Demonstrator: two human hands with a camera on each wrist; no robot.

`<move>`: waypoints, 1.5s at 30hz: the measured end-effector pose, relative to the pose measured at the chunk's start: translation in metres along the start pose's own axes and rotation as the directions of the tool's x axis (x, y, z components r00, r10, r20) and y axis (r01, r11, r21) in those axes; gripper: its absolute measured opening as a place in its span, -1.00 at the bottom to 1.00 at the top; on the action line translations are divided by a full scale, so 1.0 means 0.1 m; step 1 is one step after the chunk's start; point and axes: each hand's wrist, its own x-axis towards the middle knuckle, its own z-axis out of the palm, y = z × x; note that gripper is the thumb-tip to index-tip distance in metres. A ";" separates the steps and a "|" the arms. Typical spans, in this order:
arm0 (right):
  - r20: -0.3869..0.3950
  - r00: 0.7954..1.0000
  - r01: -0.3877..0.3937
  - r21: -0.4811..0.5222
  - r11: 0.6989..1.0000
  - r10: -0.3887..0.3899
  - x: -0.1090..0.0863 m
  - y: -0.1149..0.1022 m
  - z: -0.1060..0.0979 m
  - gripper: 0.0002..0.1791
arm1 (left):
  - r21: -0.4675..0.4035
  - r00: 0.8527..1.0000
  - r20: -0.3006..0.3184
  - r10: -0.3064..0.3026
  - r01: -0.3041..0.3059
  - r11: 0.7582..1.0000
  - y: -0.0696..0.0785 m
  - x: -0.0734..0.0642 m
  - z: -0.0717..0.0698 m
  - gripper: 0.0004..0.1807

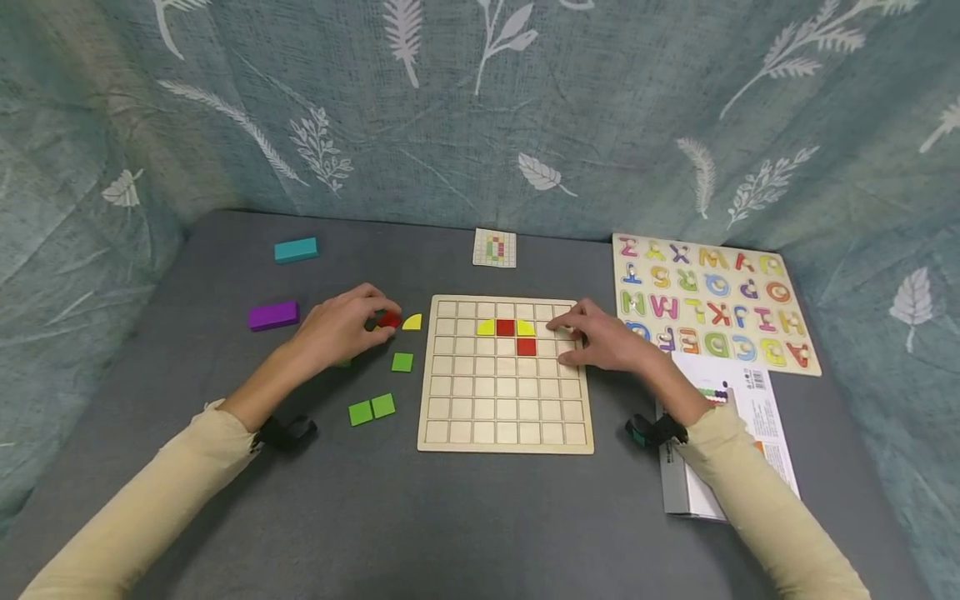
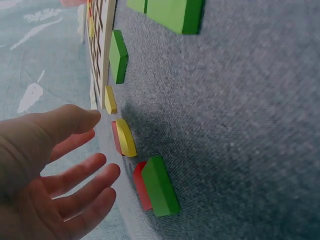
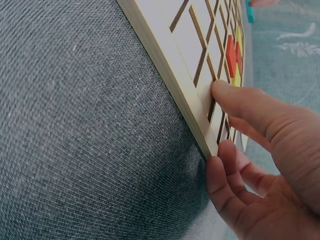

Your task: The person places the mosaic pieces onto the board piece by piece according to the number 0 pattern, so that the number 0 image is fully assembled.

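Note:
My left hand (image 1: 339,327) reaches over the small pieces left of the wooden grid board (image 1: 506,452). A red piece (image 1: 388,319) shows between its thumb and fingertips in the head view; in the left wrist view the fingers stand apart, grasping nothing. Close by are a yellow quarter-circle (image 1: 412,322) and a green square (image 1: 402,362). My right hand (image 1: 606,340) touches the board's right side, with the thumb (image 3: 227,95) on top and other fingers against the edge. On the board sit yellow quarter-circles (image 1: 487,327) and red squares (image 1: 527,347).
Two green squares (image 1: 361,413) lie nearer me. Purple (image 1: 273,316) and teal (image 1: 296,250) blocks stand at left. A pattern card (image 1: 495,248) lies behind the board. An alphabet board (image 1: 701,283) and a white box (image 1: 765,417) are at right, the box under my right forearm.

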 end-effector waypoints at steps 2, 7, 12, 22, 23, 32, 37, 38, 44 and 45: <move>-0.001 1.000 0.003 0.001 1.000 -0.003 0.00 -0.01 0.00 -0.47 | 0.004 1.000 0.015 -0.018 0.018 1.000 0.00 0.02 0.00 -0.66; -0.006 1.000 -0.001 -0.002 1.000 0.001 0.00 -0.02 0.00 -0.47 | 0.008 0.998 0.049 -0.028 0.028 1.000 0.00 0.05 0.01 -0.65; -0.008 1.000 0.002 0.006 1.000 -0.002 -0.01 -0.04 0.00 -0.47 | 0.028 0.999 0.047 -0.002 0.001 1.000 0.01 0.07 0.01 -0.68; -0.002 1.000 0.013 0.011 1.000 -0.013 -0.02 -0.02 0.02 -0.47 | 0.073 0.996 0.070 -0.052 0.047 0.996 0.06 0.14 0.02 -0.68; -0.003 1.000 0.015 0.010 1.000 -0.015 -0.03 -0.02 0.01 -0.47 | 0.074 0.997 0.062 -0.048 0.044 0.996 0.07 0.14 0.02 -0.69; -0.009 1.000 0.011 0.006 1.000 -0.011 0.00 -0.01 0.02 -0.47 | 0.044 0.997 0.072 -0.020 0.017 0.999 0.05 0.18 0.00 -0.74; 0.007 1.000 0.014 0.009 1.000 -0.014 0.02 -0.01 0.04 -0.47 | -0.010 0.997 0.080 -0.010 0.010 1.000 0.02 0.18 0.00 -0.77; 0.007 1.000 0.011 0.011 1.000 -0.011 0.02 -0.01 0.03 -0.47 | -0.024 0.997 0.077 -0.004 0.006 1.000 0.03 0.19 0.00 -0.78; -0.005 1.000 -0.002 0.017 1.000 0.002 0.00 0.00 0.02 -0.47 | -0.062 0.997 0.039 0.060 -0.058 0.996 0.13 0.25 -0.03 -0.80; -0.004 1.000 -0.004 0.018 1.000 0.004 0.00 0.00 0.01 -0.47 | -0.065 0.997 0.032 0.073 -0.071 0.995 0.17 0.26 -0.03 -0.80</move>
